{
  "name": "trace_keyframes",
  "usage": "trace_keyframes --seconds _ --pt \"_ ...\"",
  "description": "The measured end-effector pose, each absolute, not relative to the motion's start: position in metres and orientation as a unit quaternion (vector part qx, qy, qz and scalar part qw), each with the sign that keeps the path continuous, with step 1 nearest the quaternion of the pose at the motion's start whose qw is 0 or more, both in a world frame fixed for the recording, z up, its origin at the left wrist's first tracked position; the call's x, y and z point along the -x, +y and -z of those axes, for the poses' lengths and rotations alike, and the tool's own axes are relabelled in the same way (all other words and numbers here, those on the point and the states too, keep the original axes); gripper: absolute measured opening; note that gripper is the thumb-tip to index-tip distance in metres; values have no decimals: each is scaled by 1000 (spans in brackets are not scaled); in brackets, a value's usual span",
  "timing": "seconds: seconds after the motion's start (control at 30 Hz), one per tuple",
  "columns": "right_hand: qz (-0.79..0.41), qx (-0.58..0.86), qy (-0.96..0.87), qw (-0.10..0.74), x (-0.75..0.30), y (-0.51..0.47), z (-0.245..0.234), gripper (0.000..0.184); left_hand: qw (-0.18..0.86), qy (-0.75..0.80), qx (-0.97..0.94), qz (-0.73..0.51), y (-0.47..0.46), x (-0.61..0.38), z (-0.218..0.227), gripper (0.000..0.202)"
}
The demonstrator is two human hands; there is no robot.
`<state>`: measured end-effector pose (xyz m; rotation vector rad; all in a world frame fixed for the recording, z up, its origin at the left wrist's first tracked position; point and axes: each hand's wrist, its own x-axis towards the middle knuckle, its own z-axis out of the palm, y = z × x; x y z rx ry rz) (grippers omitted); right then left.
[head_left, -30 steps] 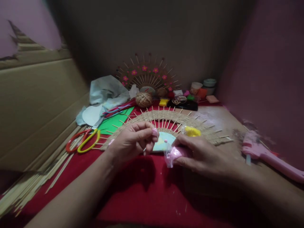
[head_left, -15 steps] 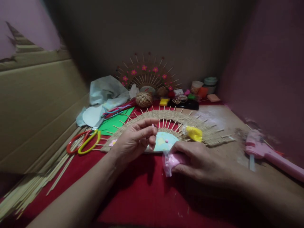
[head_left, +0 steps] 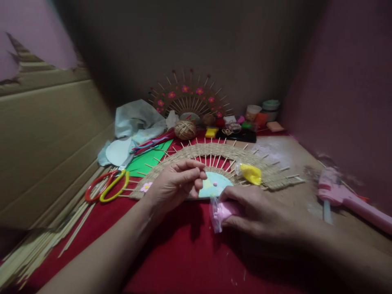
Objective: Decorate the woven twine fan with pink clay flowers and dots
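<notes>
My right hand (head_left: 254, 210) grips a small clear plastic bag of pink modelling clay (head_left: 228, 210), its crumpled end facing left. Over the middle of a woven half-round fan (head_left: 196, 153) with thin sticks poking out, my left hand (head_left: 176, 183) is curled, thumb and fingers drawn together. Whatever lies between those fingertips is too small or hidden to make out. Partly covered by both hands, the fan's pale blue half-disc (head_left: 219, 179) bears a small pink dot (head_left: 215, 184). A pink flower (head_left: 146, 187) sits on the fan's left end, and a bag of yellow clay (head_left: 251, 173) rests on its right side.
Red-and-yellow-handled scissors (head_left: 114, 185) and loose thin sticks (head_left: 61, 232) lie at left by a cardboard wall (head_left: 52, 143). A pink glue gun (head_left: 346, 194) is at right. Behind are a twine ball (head_left: 185, 129), a black tray (head_left: 245, 135) and a flowered fan (head_left: 186, 92).
My left index finger has come down closer to the thumb. My right hand keeps its hold on the pink clay bag, nearly still. The view has shifted slightly.
</notes>
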<state>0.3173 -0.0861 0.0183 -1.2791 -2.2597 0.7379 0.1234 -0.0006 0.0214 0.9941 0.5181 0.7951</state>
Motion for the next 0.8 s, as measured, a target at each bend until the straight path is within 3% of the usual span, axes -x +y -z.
trace_keyframes --seconds 0.8 --pt "-303 465 -809 194 -318 -87 -17 8 732 281 -476 -399 10 -116 -21 20"
